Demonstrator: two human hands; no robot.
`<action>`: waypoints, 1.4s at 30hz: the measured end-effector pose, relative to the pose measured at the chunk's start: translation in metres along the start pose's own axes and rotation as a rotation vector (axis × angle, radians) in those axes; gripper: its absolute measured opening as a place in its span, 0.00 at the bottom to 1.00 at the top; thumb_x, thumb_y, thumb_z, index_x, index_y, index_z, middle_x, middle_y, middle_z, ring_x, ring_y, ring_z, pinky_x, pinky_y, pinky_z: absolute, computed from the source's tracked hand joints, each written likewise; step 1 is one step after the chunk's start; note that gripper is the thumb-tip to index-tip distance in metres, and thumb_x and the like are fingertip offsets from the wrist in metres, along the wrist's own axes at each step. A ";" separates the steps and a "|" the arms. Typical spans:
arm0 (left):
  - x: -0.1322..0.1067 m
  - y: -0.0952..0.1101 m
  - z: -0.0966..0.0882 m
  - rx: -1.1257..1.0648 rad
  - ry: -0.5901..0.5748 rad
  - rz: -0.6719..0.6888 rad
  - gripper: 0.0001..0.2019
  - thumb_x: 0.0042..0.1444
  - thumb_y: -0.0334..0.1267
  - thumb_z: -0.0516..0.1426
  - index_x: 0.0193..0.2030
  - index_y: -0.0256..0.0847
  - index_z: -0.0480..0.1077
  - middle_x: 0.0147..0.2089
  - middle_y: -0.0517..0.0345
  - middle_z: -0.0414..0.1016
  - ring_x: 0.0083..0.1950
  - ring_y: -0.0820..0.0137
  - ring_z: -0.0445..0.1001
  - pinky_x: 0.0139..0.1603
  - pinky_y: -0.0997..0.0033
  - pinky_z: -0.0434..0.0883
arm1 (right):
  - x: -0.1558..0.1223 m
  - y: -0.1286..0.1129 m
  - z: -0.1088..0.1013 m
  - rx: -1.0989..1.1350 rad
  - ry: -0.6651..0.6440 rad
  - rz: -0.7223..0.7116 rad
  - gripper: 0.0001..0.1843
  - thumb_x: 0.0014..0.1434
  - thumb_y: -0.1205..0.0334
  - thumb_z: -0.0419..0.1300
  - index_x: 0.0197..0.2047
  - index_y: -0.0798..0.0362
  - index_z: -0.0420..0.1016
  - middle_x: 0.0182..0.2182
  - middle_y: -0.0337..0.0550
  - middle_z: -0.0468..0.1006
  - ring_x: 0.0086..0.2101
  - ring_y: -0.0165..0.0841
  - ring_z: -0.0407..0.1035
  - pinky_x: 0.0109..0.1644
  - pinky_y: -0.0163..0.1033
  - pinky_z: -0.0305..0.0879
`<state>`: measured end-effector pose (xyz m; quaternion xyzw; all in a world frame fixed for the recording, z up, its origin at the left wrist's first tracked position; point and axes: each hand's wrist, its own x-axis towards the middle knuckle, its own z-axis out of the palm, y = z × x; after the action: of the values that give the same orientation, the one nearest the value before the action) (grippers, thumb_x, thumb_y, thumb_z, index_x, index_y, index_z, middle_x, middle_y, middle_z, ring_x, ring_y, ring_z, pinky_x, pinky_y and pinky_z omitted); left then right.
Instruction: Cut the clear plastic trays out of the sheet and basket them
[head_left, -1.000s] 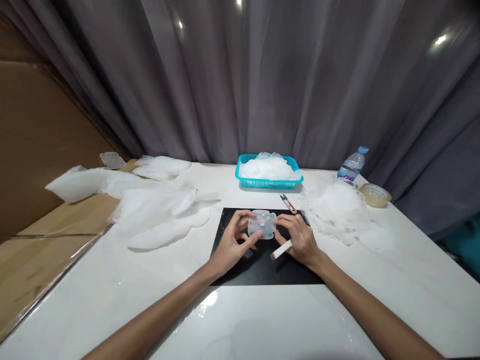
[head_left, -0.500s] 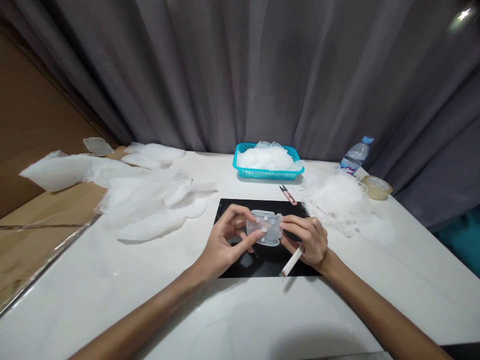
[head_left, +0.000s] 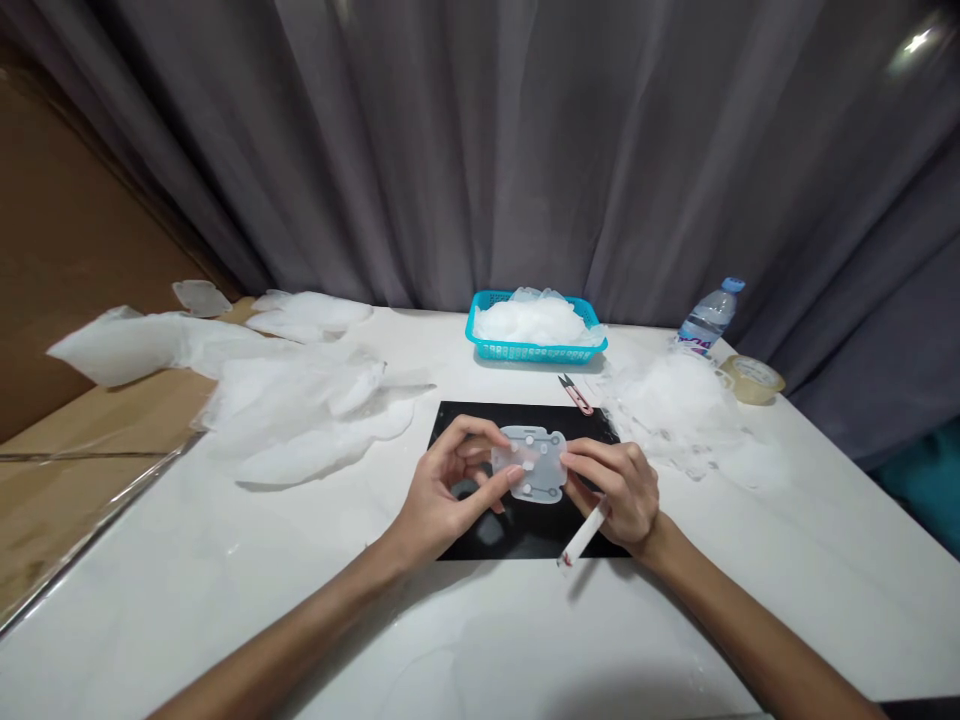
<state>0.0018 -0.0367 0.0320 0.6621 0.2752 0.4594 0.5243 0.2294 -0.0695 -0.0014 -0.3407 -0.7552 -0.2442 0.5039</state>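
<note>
- One translucent, rounded, flat plastic piece [head_left: 538, 472] is above the black rectangular mat [head_left: 517, 540].
- The left hand [head_left: 441, 503] pinches it between thumb and fingers.
- The right hand [head_left: 621, 490] touches its right edge with the fingertips while gripping a slim white stick [head_left: 584, 534].
- Since a second ago, the stick's tip has moved from over the mat to its near edge.

head-worn view, forward and down
</note>
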 end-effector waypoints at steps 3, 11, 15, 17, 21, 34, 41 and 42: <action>-0.001 0.000 0.001 0.077 0.041 0.042 0.11 0.60 0.36 0.67 0.43 0.42 0.69 0.37 0.58 0.81 0.31 0.71 0.79 0.26 0.76 0.79 | 0.000 0.000 -0.001 -0.008 -0.001 0.005 0.26 0.67 0.71 0.62 0.66 0.46 0.67 0.44 0.44 0.87 0.35 0.35 0.79 0.35 0.40 0.72; -0.005 -0.002 0.000 0.213 0.053 0.171 0.10 0.59 0.33 0.67 0.43 0.42 0.72 0.39 0.57 0.80 0.35 0.70 0.80 0.33 0.75 0.77 | 0.012 -0.015 -0.002 0.202 0.072 0.188 0.19 0.66 0.72 0.64 0.58 0.49 0.71 0.37 0.44 0.85 0.35 0.37 0.80 0.30 0.42 0.72; -0.005 0.003 0.006 0.041 0.089 0.035 0.16 0.59 0.38 0.70 0.47 0.45 0.68 0.32 0.63 0.78 0.31 0.73 0.77 0.33 0.76 0.75 | 0.010 -0.021 0.001 0.233 0.048 0.236 0.20 0.65 0.72 0.67 0.57 0.48 0.70 0.37 0.43 0.85 0.30 0.35 0.77 0.26 0.40 0.69; -0.004 0.005 0.009 -0.039 0.093 -0.062 0.19 0.60 0.40 0.69 0.53 0.46 0.69 0.30 0.65 0.75 0.28 0.74 0.75 0.28 0.79 0.72 | 0.008 -0.022 0.001 0.259 0.030 0.236 0.20 0.65 0.72 0.67 0.57 0.48 0.70 0.38 0.43 0.84 0.29 0.34 0.75 0.25 0.40 0.68; -0.004 0.009 0.010 -0.021 0.034 -0.156 0.13 0.61 0.43 0.68 0.49 0.42 0.78 0.37 0.58 0.79 0.36 0.71 0.79 0.33 0.79 0.74 | 0.008 -0.025 0.000 0.324 0.020 0.291 0.20 0.65 0.72 0.66 0.56 0.49 0.71 0.38 0.44 0.83 0.27 0.31 0.69 0.24 0.39 0.64; -0.009 0.019 0.010 0.022 0.031 -0.129 0.08 0.60 0.40 0.69 0.43 0.42 0.81 0.38 0.58 0.81 0.37 0.73 0.77 0.36 0.79 0.72 | 0.022 -0.030 -0.009 0.343 0.004 0.307 0.22 0.66 0.72 0.64 0.61 0.49 0.72 0.33 0.42 0.82 0.25 0.31 0.64 0.24 0.37 0.63; -0.008 0.021 0.013 0.032 0.033 -0.103 0.05 0.60 0.38 0.69 0.42 0.43 0.83 0.37 0.59 0.82 0.35 0.74 0.77 0.35 0.80 0.71 | 0.021 -0.031 -0.011 0.350 -0.022 0.316 0.23 0.64 0.73 0.66 0.61 0.49 0.72 0.34 0.42 0.82 0.26 0.32 0.63 0.26 0.38 0.62; -0.008 0.021 0.013 0.026 0.030 -0.105 0.05 0.60 0.38 0.69 0.42 0.43 0.83 0.37 0.58 0.83 0.36 0.74 0.77 0.36 0.79 0.71 | 0.021 -0.031 -0.012 0.354 -0.025 0.312 0.23 0.64 0.73 0.66 0.61 0.50 0.72 0.34 0.42 0.82 0.27 0.32 0.63 0.26 0.38 0.63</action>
<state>0.0077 -0.0554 0.0493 0.6465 0.3232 0.4375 0.5349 0.2070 -0.0925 0.0214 -0.3628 -0.7306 -0.0227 0.5780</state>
